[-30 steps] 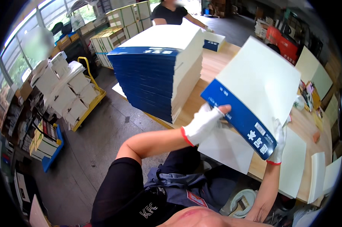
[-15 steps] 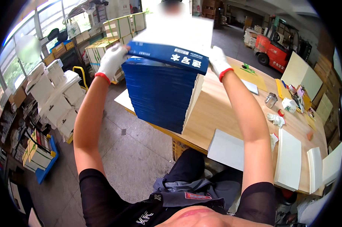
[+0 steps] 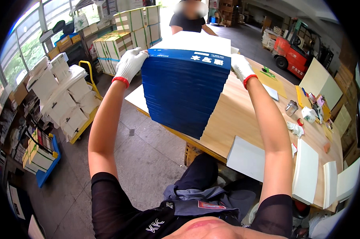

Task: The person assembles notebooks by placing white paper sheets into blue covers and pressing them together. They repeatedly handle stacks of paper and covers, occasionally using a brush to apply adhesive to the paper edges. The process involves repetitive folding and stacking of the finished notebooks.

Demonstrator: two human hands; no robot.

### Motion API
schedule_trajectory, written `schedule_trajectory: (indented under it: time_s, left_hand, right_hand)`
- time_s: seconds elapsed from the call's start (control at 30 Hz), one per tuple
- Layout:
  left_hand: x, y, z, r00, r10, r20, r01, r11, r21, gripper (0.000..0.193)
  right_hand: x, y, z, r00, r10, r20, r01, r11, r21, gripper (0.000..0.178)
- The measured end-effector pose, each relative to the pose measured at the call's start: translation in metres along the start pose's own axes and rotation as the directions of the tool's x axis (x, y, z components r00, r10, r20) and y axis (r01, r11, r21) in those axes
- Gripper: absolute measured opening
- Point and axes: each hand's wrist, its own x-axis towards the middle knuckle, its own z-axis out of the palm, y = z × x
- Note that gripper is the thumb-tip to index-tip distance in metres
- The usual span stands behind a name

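Observation:
A tall stack of blue-bound notebooks (image 3: 182, 93) stands at the table's left edge. On top lies a notebook (image 3: 188, 42) with a white upper face and a blue band along its near edge, level with the pile. My left hand (image 3: 132, 63), in a white knit glove with a red cuff, is closed at its left corner. My right hand (image 3: 241, 67), gloved the same way, is closed against its right edge; its fingertips are partly hidden behind the stack.
The wooden table (image 3: 235, 115) also carries white paper stacks (image 3: 305, 171), a metal jar (image 3: 291, 107), tape and a loose glove (image 3: 295, 128). Another person (image 3: 190, 20) is beyond the stack. Loaded carts (image 3: 68, 99) stand left; a red forklift (image 3: 293, 51) is parked far right.
The top notebook has come down from a tilted position above the pile and now sits flush on it. Both hands moved down with it. More of the person beyond shows.

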Motion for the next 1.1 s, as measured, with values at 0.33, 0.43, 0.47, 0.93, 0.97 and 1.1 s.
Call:
schedule_trajectory:
  time_s: [0.33,0.43,0.47,0.93,0.97,1.1]
  left_hand:
    - [-0.038,0.033,0.01,0.638,0.453,-0.622,-0.483,0.865,0.135,0.054]
    - [-0.102,0.075,0.061,0.551,0.59,-0.59,-0.765,0.64,-0.075,0.05]
    - [-0.123,0.085,0.081,0.585,0.631,-0.51,-0.791,0.582,-0.187,0.05]
    - [-0.436,0.389,0.376,-0.233,0.394,0.889,0.911,0.409,0.057,0.04]
    - [-0.44,0.402,0.385,-0.281,0.352,0.893,0.89,0.445,0.104,0.034]
    - [-0.457,0.431,0.382,-0.379,0.166,0.91,0.82,0.516,0.248,0.027]
  right_hand:
    - [-0.068,0.022,0.0,0.998,0.016,-0.064,0.013,0.902,0.432,0.073]
    - [-0.158,0.066,0.012,0.991,-0.002,0.136,-0.065,0.869,0.491,0.066]
    - [-0.188,0.088,0.023,0.969,-0.085,0.232,-0.063,0.823,0.564,0.055]
    - [-0.518,0.22,-0.02,0.745,0.542,0.388,-0.618,0.343,0.707,0.035]
    - [-0.528,0.224,-0.017,0.737,0.56,0.378,-0.611,0.314,0.726,0.035]
    - [-0.561,0.239,-0.003,0.74,0.584,0.334,-0.493,0.133,0.86,0.029]
